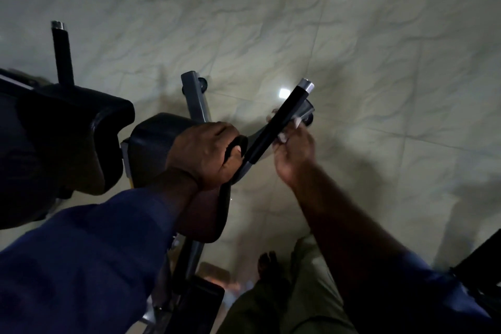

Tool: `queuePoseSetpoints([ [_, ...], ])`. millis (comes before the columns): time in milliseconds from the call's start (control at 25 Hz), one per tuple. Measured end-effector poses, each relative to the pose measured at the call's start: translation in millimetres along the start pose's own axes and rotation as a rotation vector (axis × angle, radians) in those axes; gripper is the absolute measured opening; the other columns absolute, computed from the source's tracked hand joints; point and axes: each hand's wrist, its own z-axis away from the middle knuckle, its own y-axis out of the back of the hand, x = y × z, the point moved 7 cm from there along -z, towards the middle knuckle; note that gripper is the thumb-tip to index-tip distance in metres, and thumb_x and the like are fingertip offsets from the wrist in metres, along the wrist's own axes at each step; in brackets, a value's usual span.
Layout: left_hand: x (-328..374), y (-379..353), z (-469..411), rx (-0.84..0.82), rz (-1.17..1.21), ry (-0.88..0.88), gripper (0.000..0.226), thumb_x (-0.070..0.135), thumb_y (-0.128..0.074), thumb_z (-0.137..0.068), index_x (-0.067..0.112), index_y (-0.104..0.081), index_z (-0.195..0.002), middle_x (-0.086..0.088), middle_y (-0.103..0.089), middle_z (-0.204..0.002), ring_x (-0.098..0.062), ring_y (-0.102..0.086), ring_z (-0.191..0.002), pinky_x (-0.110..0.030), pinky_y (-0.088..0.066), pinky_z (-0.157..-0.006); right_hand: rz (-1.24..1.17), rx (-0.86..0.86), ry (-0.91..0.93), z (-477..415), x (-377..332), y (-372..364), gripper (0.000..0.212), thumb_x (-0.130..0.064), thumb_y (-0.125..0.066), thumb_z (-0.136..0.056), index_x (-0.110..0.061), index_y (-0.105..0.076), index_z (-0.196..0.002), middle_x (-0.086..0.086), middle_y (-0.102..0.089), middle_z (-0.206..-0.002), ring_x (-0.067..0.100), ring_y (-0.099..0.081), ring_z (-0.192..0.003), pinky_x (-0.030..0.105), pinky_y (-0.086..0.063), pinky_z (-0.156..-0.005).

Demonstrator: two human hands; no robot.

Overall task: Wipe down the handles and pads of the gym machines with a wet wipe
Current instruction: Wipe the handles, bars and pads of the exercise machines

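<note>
Left hand [206, 154] clamps grey metal bar [245, 168] below black foam-covered handle [271, 127]; right hand [292, 154] pinches white wet wipe [282, 138] against it. Advise wrapping wipe fully round, stroking toward chrome end cap [307, 85].

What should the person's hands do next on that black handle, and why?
Probably slide the right hand with the wet wipe up the black handle toward its chrome cap: the wipe sits mid-grip, the upper part looks uncovered, and the left hand grips the grey bar below, steadying it.

Two chrome-capped handles [272, 129] — two hands [206, 154] — one wipe [297, 122].
</note>
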Motion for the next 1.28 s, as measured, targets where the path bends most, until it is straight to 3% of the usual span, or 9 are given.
queuePoseSetpoints([
  [160, -1.3, -0.7, -1.6, -0.019, -0.011, 0.013, 0.027, 0.037, -0.054, -0.089, 0.018, -0.066, -0.104, -0.002, -0.068, -0.102, -0.029, -0.064, -0.087, -0.040, -0.050, -0.072, 0.024, -0.088, -0.278, 7.6, 3.7, -2.1, 0.019, 0.001, -0.051, -0.102, 0.000, -0.070, -0.103, 0.018, -0.073, -0.109, 0.029, -0.072, -0.097, 0.040, -0.057, -0.095],
  [360, 3.2, 5.8, -7.5, -0.001, -0.025, -0.018, 0.028, 0.034, -0.059, -0.082, 0.013, -0.065, -0.099, -0.006, -0.064, -0.094, -0.031, -0.060, -0.081, -0.041, -0.046, -0.069, 0.041, -0.006, -0.117, -57.4, -103.6, -16.6, 0.028, -0.002, -0.042, -0.102, -0.002, -0.068, -0.111, 0.018, -0.075, -0.106, 0.033, -0.074, -0.093, 0.038, -0.059, -0.083],
  [560, -6.2, 2.7, -24.1, -0.163, 0.049, 0.187, 0.033, 0.054, -0.046, -0.079, 0.025, -0.053, -0.093, 0.005, -0.059, -0.091, -0.023, -0.059, -0.088, -0.036, -0.034, -0.073, 1.301, -0.363, 0.602, -36.3, -142.9, -54.3, 0.028, -0.012, -0.049, -0.095, -0.024, -0.075, -0.098, -0.001, -0.074, -0.106, 0.017, -0.068, -0.100, 0.037, -0.056, -0.088],
  [680, 14.1, -15.1, -57.6, -0.295, 0.212, 0.303, 0.044, 0.062, -0.047, -0.085, 0.023, -0.059, -0.102, 0.001, -0.067, -0.096, -0.022, -0.065, -0.091, -0.039, -0.052, -0.081, 1.629, -0.630, 0.915, -19.0, -136.8, -73.7, 0.028, -0.002, -0.052, -0.090, -0.013, -0.074, -0.103, 0.006, -0.072, -0.107, 0.019, -0.064, -0.102, 0.038, -0.053, -0.093],
  [880, 47.5, -44.9, -92.5, -0.351, 0.722, 0.461, 0.048, 0.049, -0.039, -0.108, 0.014, -0.051, -0.140, -0.011, -0.066, -0.124, -0.031, -0.065, -0.112, -0.040, -0.052, -0.092, 1.399, -0.241, 0.214, -60.4, -136.9, -69.3, 0.027, -0.026, -0.062, -0.075, -0.007, -0.071, -0.092, 0.009, -0.066, -0.088, 0.028, -0.062, -0.084, 0.036, -0.049, -0.077],
  [1000, 45.3, -48.8, -102.1, -0.451, 0.840, 0.551, 0.045, 0.038, -0.041, -0.111, 0.011, -0.046, -0.146, -0.013, -0.059, -0.137, -0.031, -0.059, -0.123, -0.037, -0.045, -0.090, 1.880, -0.408, 0.467, -33.2, -138.2, -79.3, 0.029, -0.014, -0.051, -0.092, -0.002, -0.072, -0.109, 0.018, -0.068, -0.115, 0.032, -0.065, -0.105, 0.031, -0.047, -0.094],
  [1120, 40.1, -45.2, -111.5, -0.510, 0.818, 0.557, 0.041, 0.033, -0.050, -0.108, 0.009, -0.052, -0.142, -0.010, -0.061, -0.131, -0.027, -0.059, -0.123, -0.033, -0.040, -0.087, 1.777, -0.452, 0.532, -25.2, -147.7, -80.1, 0.036, -0.014, -0.047, -0.093, -0.004, -0.074, -0.113, 0.014, -0.071, -0.115, 0.029, -0.067, -0.106, 0.031, -0.049, -0.093],
  [1240, 27.0, -37.5, -127.7, -0.578, 0.723, 0.592, 0.029, 0.032, -0.064, -0.101, 0.012, -0.067, -0.120, -0.007, -0.070, -0.114, -0.027, -0.068, -0.106, -0.037, -0.053, -0.085, 1.341, -0.288, -0.316, -66.3, -148.2, -77.3, 0.017, -0.010, -0.054, -0.101, -0.009, -0.070, -0.098, 0.009, -0.066, -0.092, 0.018, -0.061, -0.072, 0.028, -0.045, -0.071],
  [1280, 20.5, -32.9, -136.2, -0.550, 0.758, 0.651, 0.018, 0.027, -0.069, -0.097, 0.013, -0.071, -0.109, -0.009, -0.074, -0.106, -0.028, -0.072, -0.096, -0.039, -0.059, -0.081, 1.267, -0.318, -0.414, -70.9, -156.0, -84.9, 0.017, -0.005, -0.053, -0.102, -0.009, -0.066, -0.093, 0.011, -0.064, -0.087, 0.016, -0.060, -0.066, 0.027, -0.045, -0.067],
])
